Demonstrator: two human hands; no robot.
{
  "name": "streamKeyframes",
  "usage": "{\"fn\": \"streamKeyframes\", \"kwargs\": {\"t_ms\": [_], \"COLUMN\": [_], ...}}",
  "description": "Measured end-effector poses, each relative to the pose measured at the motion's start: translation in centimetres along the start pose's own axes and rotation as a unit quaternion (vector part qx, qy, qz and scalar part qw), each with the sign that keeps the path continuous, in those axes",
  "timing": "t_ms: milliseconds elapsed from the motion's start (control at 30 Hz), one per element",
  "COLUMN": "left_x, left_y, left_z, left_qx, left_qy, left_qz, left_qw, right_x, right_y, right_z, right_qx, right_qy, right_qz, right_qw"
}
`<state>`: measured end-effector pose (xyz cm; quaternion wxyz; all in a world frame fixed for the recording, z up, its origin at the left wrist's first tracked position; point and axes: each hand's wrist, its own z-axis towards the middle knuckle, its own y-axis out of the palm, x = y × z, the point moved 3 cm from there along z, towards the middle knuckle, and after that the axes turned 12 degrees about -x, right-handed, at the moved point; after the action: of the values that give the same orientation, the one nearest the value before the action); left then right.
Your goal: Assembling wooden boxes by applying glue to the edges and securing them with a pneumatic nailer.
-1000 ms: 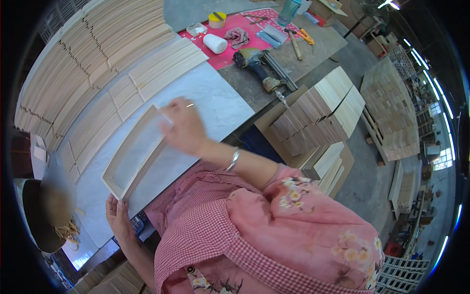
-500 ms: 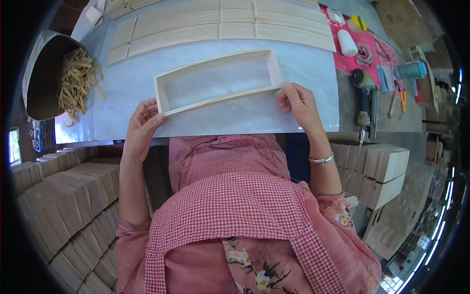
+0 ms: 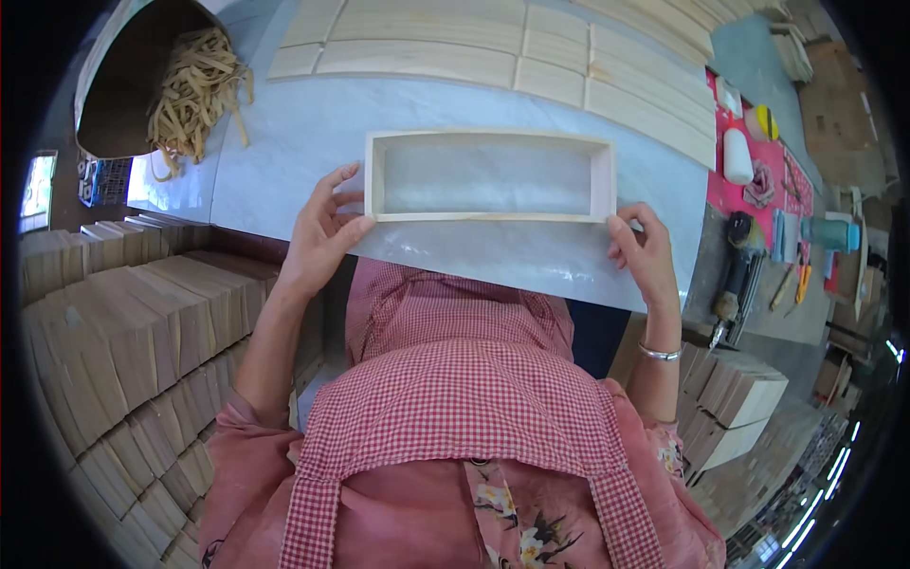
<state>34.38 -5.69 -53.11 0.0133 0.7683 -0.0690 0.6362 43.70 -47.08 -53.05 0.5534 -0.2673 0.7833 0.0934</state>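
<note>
One wooden frame (image 3: 488, 218) on the counter (image 3: 303, 123), head view. My left hand (image 3: 320, 232), fingers parted, touches its near left corner. My right hand (image 3: 652, 258), fingers curled, meets its near right corner; cannot tell if gripping. Slats (image 3: 417, 64) beyond frame.

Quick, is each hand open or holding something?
Left hand: loosely open, thumb at the wooden frame, near left corner.
Right hand: partly curled at the near right corner; grip cannot be told.
</note>
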Motion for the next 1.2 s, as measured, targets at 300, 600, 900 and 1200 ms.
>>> {"fn": "streamKeyframes", "kwargs": {"t_ms": [300, 600, 900, 1200], "left_x": [0.7, 2.3, 0.5, 1.1], "left_y": [-1.2, -3.0, -2.3, -1.6], "left_z": [2.8, 1.6, 2.4, 1.6], "left_qx": [-0.061, -0.141, -0.111, -0.180], "left_qy": [0.111, -0.218, -0.110, -0.002], "left_qz": [0.285, -0.211, 0.108, 0.217], "left_qw": [0.950, 0.942, 0.982, 0.960], "right_x": [-2.3, -5.1, -1.1, -1.9], "right_y": [-0.6, -2.6, -2.1, -0.4], "right_z": [3.4, 0.7, 1.6, -2.5], "right_qx": [0.020, -0.063, 0.040, -0.068], "right_qy": [-0.215, 0.046, 0.061, -0.102], "right_qz": [-0.288, 0.031, -0.066, -0.249], "right_qw": [0.933, 0.996, 0.995, 0.961]}}
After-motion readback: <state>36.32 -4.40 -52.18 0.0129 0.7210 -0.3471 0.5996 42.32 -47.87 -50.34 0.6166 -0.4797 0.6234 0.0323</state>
